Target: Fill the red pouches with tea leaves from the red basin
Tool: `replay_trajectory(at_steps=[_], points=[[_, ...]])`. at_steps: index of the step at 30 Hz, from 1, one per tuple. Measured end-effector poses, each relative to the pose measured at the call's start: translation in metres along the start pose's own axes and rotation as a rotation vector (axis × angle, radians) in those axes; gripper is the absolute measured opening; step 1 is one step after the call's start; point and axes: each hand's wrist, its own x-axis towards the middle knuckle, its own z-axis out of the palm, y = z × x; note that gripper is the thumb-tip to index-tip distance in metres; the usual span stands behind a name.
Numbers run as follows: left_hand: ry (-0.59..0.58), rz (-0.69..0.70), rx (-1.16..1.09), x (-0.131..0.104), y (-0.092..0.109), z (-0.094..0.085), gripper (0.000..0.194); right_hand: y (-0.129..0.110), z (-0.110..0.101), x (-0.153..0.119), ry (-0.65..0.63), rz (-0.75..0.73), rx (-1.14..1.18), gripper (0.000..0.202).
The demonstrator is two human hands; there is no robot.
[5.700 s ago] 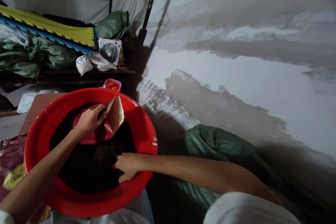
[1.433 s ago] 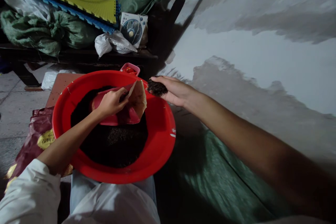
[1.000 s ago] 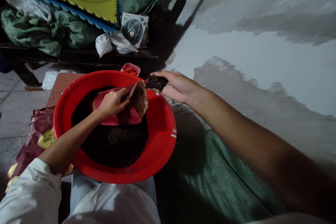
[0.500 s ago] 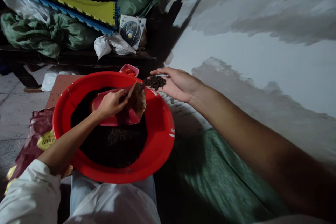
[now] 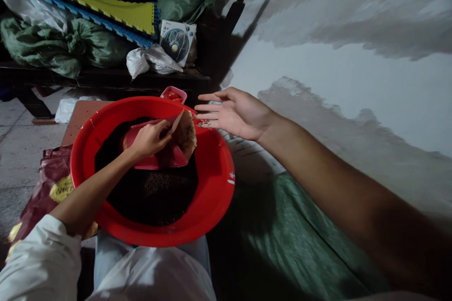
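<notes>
A large red basin (image 5: pixel 215 174) holds dark loose leaves (image 5: pixel 151 193) that look like dried tea. Over them lies a red paper bag (image 5: pixel 176 156), tilted with its mouth toward the right. My left hand (image 5: pixel 150 140) is closed on the bag's upper edge and keeps the mouth apart. Just right of the mouth, above the basin's rim, my right hand (image 5: pixel 235 114) is open with its fingers stretched out. A few dark bits cling to its lower fingers; the palm is otherwise bare. The bag's deeper inside is hidden.
Behind the basin is a small pink container (image 5: pixel 173 95) with red contents. A dark bench (image 5: pixel 106 75) carries sacks, foam mats (image 5: pixel 116 11) and a box fan (image 5: pixel 176 42). A green sack (image 5: pixel 303 235) lies at right beside the wall. Maroon packaging (image 5: pixel 52 183) is at left.
The heap of dark leaves has left my right palm, and its fingers are now spread beside the bag's mouth. My left hand and the bag have stayed in place.
</notes>
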Motion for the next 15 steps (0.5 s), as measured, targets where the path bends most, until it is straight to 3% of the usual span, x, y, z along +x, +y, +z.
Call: replay_trajectory(at_steps=[6, 8, 10, 12, 15], points=[[-0.004, -0.011, -0.020, 0.000, 0.001, 0.000, 0.018, 0.011, -0.012, 0.008, 0.056, -0.076, -0.021, 0.026], [0.075, -0.059, -0.025, 0.001, -0.001, 0.000, 0.015, 0.020, -0.017, 0.013, 0.167, -0.119, -0.064, 0.019], [0.232, -0.137, -0.047, 0.001, -0.003, 0.000, 0.014, 0.030, -0.020, 0.016, 0.274, -0.120, -0.127, 0.014], [0.346, -0.186, -0.080, 0.001, -0.004, 0.001, 0.014, 0.041, -0.019, 0.015, 0.267, -0.022, -0.179, 0.015], [0.289, -0.159, -0.098, -0.001, -0.002, 0.004, 0.012, 0.056, -0.011, 0.009, 0.099, 0.206, -0.166, 0.015]])
